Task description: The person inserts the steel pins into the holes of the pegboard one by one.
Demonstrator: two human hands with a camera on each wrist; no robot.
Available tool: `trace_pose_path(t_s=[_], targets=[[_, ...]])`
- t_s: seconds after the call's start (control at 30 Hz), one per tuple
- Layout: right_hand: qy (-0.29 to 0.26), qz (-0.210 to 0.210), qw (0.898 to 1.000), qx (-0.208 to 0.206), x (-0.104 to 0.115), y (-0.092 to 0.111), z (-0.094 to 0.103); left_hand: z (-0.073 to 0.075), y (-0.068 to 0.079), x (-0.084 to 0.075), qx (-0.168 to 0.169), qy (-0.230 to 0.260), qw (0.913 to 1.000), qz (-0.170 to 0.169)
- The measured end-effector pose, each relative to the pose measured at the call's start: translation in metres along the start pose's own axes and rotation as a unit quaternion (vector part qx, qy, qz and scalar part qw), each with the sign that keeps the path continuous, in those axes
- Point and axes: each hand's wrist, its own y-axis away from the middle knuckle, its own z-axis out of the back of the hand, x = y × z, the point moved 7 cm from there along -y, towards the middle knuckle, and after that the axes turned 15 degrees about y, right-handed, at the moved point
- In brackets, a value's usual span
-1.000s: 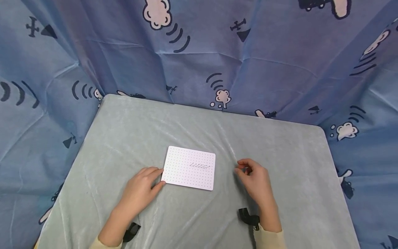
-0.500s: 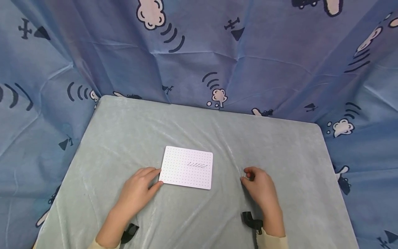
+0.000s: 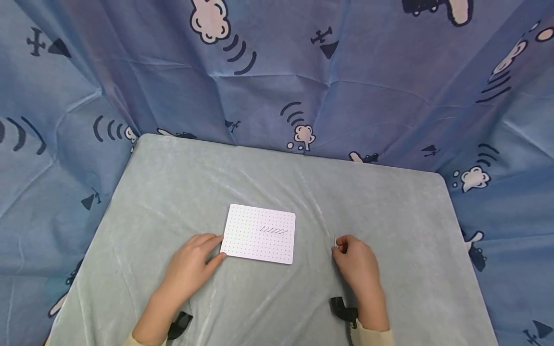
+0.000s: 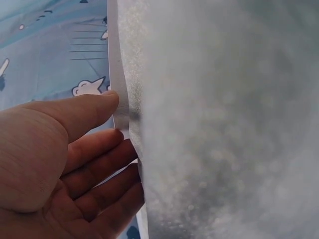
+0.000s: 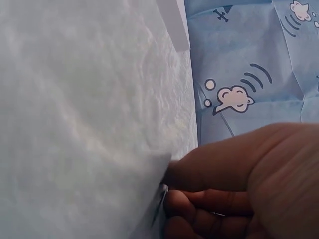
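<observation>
A white board point(image 3: 259, 250) printed with a grid of dots lies flat on the table, several thin slanted dark pieces or marks point(image 3: 273, 230) in a row on its right half. My left hand point(image 3: 190, 264) touches the board's left edge with thumb and fingers, nearly straight; the left wrist view also has this hand point(image 4: 79, 164) at the board's edge point(image 4: 117, 64). To the right of the board, my right hand point(image 3: 357, 262) pinches a thin, pale, pin-like piece point(image 3: 335, 241) between thumb and forefinger. In the right wrist view, that thin piece point(image 5: 159, 204) is blurred and partly hidden by the fingers.
A pale grey-green cloth point(image 3: 389, 206) with wrinkles covers the table. Blue printed curtains point(image 3: 268, 96) hang behind it and at both sides. Black wrist mounts point(image 3: 344, 310) sit on both forearms.
My right hand has moved a little toward me, and the thin piece now shows at its fingertips. The left hand stays on the board's edge; the head view has shifted slightly.
</observation>
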Motion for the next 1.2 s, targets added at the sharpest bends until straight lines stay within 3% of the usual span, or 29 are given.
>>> trace_pose_path(t_s=[0.3, 0.67, 0.97, 1.2], targets=[[0.026, -0.007, 1.000, -0.015, 0.003, 0.000, -0.006, 0.000, 0.000, 0.000, 0.000, -0.002, 1.0000, -0.001], [-0.002, -0.008, 1.000, -0.007, -0.001, 0.002, -0.006, 0.000, 0.001, -0.001, -0.002, 0.001, 1.0000, -0.003], [-0.036, -0.018, 0.997, -0.072, -0.001, 0.004, 0.010, 0.000, 0.001, 0.001, -0.008, 0.006, 0.9999, -0.011], [-0.064, 0.002, 0.993, -0.103, 0.006, 0.002, 0.017, 0.000, 0.001, 0.001, -0.010, 0.007, 0.9998, -0.014]])
